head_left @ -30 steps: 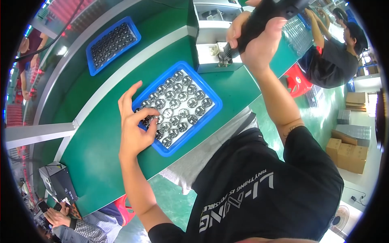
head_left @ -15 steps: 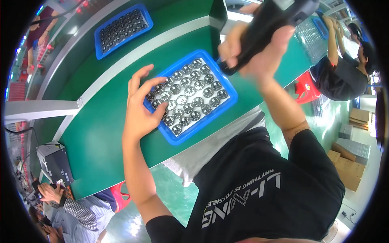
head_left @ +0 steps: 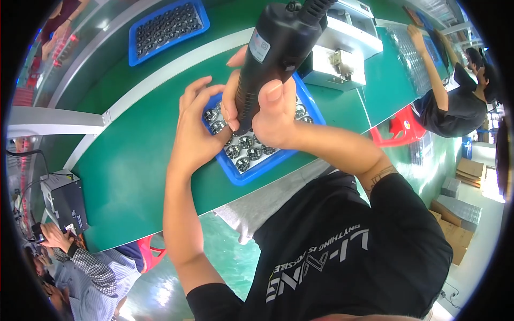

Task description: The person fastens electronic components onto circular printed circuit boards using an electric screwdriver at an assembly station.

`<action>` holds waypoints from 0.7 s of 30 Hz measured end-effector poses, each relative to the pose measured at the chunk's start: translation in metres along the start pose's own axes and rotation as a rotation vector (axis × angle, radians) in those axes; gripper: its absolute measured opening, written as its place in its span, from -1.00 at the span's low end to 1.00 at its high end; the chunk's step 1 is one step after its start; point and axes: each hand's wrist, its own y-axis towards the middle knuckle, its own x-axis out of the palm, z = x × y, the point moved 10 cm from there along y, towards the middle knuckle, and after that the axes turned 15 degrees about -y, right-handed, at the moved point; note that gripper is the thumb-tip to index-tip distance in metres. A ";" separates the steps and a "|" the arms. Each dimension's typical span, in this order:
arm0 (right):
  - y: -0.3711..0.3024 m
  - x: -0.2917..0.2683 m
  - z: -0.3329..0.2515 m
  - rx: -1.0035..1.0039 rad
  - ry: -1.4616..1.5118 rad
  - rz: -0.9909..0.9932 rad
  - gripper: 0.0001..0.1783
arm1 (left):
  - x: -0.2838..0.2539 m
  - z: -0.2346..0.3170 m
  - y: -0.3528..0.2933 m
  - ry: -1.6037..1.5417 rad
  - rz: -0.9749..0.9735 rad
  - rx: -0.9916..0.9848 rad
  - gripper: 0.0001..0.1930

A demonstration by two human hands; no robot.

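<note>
A blue tray (head_left: 242, 180) with a white liner stands on the green bench, holding rows of small round black-and-silver parts (head_left: 242, 164). My right hand (head_left: 274, 120) is wrapped round a black corded electric screwdriver (head_left: 278, 45), held tilted over the tray with its lower end among the parts. The exact contact of its tip is hidden by my fingers. My left hand (head_left: 194, 131) spans the tray's left side, fingers apart, its thumb reaching in close to the screwdriver's lower end. Both hands and the tool cover many of the parts.
Farther back lies another blue tray (head_left: 205, 22) of similar parts, beyond a pale curved rail (head_left: 160, 70). A white machine (head_left: 338, 67) stands right of the screwdriver. At left is a dark box-shaped device (head_left: 69, 206). Co-workers sit on both sides, near a red stool (head_left: 399, 128).
My right hand has brought the screwdriver left and down from the tray's far right corner to over the parts. My left hand stays at the tray's left side.
</note>
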 end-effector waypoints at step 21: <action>0.000 0.027 0.019 0.028 0.139 -0.230 -0.46 | 0.013 -0.034 -0.002 0.007 -0.048 -0.165 -0.28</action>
